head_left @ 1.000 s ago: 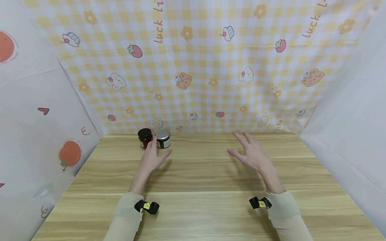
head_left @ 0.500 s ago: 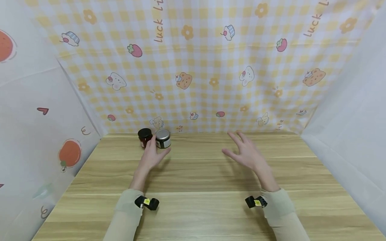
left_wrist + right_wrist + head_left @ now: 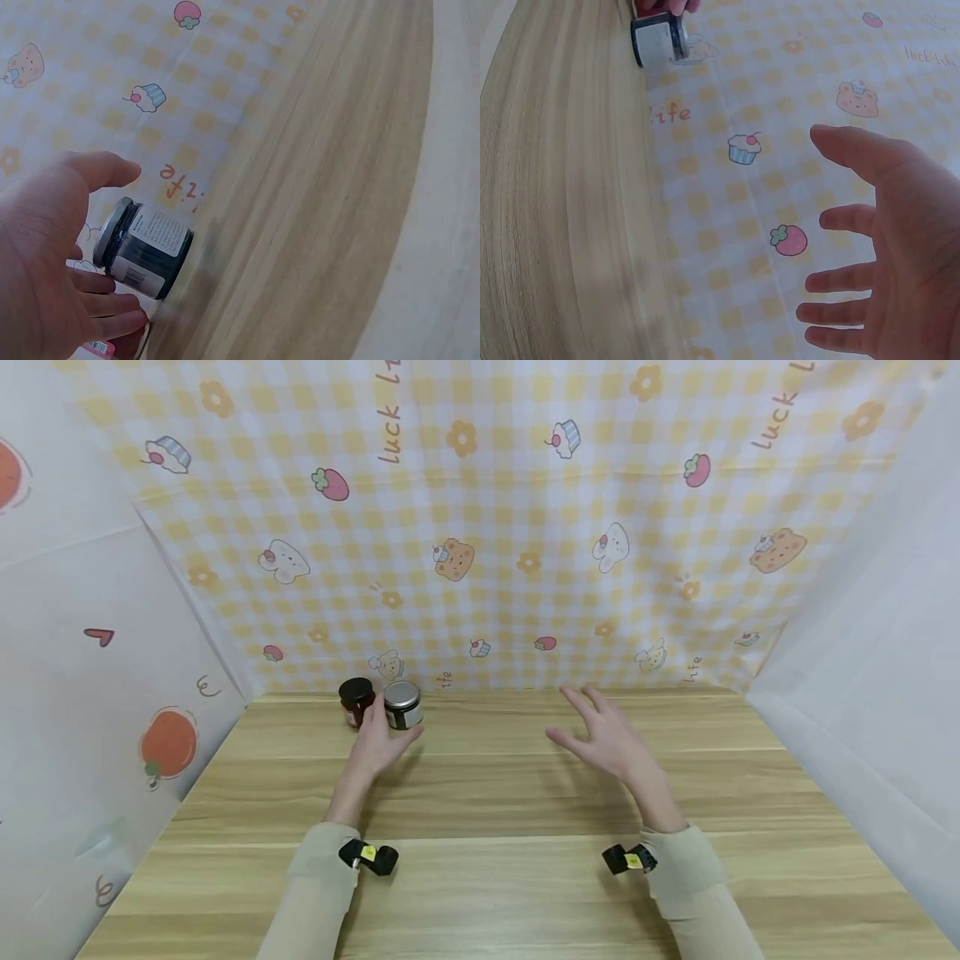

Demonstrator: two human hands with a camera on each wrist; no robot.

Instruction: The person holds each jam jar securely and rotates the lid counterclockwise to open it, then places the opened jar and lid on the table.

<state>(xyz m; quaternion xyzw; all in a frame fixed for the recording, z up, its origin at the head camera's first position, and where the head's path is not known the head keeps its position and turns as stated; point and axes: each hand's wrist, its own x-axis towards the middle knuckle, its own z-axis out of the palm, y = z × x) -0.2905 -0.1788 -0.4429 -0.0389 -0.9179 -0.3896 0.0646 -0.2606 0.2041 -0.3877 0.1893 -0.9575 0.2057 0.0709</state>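
Observation:
At the back left of the table stand two squat jars. One is a dark red jar (image 3: 356,691) with a black lid. To its right is a silver-lidded jar (image 3: 408,717) with dark contents and white labels. My left hand (image 3: 375,752) reaches in front of them, fingers by the gap between the jars, thumb spread to the right. In the left wrist view, the silver-lidded jar (image 3: 154,251) lies between thumb and fingers; whether the fingers touch either jar, I cannot tell. My right hand (image 3: 606,743) hovers over the table's right side, fingers spread and holding nothing.
The wood-grain table (image 3: 480,893) meets a yellow checked cloth (image 3: 510,510) along its back edge, just behind the jars. A white printed sheet (image 3: 60,710) borders the left side, and a plain white sheet (image 3: 870,693) the right. Small black cameras (image 3: 630,859) sit on both wrists.
My right hand has drifted left, toward the middle of the table. The left hand stays almost in place by the jars, which stand where they were. The head view has shifted slightly.

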